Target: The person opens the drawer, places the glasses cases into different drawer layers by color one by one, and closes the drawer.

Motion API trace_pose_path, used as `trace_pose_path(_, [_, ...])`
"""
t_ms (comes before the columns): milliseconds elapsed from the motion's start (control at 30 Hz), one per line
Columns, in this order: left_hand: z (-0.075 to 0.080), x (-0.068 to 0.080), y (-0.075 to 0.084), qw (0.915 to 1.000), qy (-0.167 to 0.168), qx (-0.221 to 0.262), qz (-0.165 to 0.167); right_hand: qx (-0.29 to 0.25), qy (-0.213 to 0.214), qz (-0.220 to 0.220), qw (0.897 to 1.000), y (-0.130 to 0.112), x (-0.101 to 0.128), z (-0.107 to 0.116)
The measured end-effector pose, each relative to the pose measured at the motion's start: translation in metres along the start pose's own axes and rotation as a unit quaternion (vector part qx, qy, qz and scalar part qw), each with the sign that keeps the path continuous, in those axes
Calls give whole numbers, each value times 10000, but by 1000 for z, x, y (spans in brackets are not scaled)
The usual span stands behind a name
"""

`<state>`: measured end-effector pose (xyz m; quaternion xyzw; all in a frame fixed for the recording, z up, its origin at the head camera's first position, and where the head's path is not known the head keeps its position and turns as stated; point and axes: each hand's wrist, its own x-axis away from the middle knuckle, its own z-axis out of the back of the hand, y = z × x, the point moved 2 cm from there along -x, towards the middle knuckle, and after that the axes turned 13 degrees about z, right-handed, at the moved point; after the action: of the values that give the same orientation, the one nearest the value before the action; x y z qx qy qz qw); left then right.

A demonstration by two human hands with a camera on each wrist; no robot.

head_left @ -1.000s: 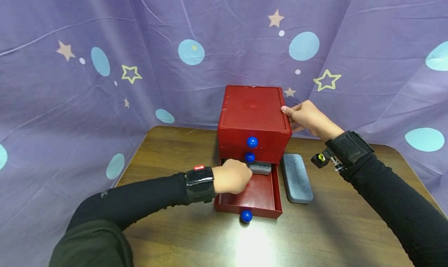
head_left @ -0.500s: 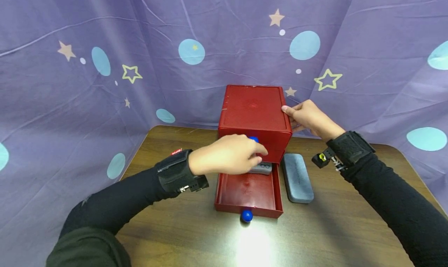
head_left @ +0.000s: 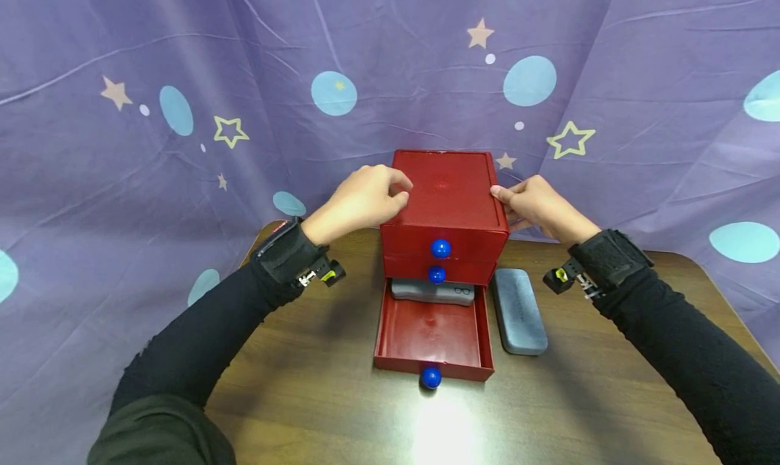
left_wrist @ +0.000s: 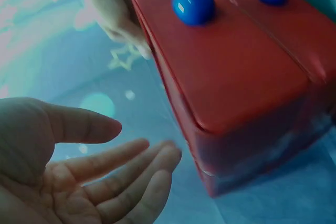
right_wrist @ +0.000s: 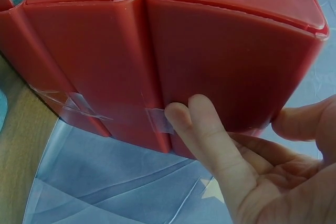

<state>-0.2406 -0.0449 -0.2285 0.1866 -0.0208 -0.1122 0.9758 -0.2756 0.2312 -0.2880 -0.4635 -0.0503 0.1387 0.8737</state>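
A red drawer cabinet [head_left: 447, 187] with blue round knobs stands on the table, its bottom drawer [head_left: 439, 333] pulled out. At the back of that drawer lies a grey glasses case [head_left: 432, 291] with a small glasses print. My left hand [head_left: 368, 197] hovers by the cabinet's upper left edge; in the left wrist view its fingers [left_wrist: 126, 182] are spread loosely with nothing between them. My right hand [head_left: 539, 204] holds the cabinet's right side near the back, thumb at the top edge and fingers [right_wrist: 205, 129] against the side wall.
A blue-grey glasses case [head_left: 519, 311] lies on the wooden table [head_left: 585, 384] just right of the open drawer. Close behind the cabinet hangs a purple curtain [head_left: 390, 59] with stars and dots.
My left hand has come out of the open drawer, passed across the cabinet front and moved up to its top left, fingers loosened. My right hand stays at the cabinet's side.
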Motion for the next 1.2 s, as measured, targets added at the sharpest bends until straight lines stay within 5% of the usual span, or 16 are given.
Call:
trace_pose_path(300, [-3, -31, -26, 9969, -215, 208, 722, -41, -36, -62, 10000, 1, 0, -1])
trace_pose_path(767, [-20, -65, -30, 9845, -889, 677, 1353, -79, 54, -111, 9999, 1, -1, -3])
trace_pose_path(900, [-23, -69, -31, 9757, -1070, 1136, 1536, 10, 39, -97, 9999, 1, -1, -2])
trace_pose_path(1200, [-26, -71, -38, 9364, -1619, 2547, 1790, -287, 38, -8, 9996, 5, 1, -4])
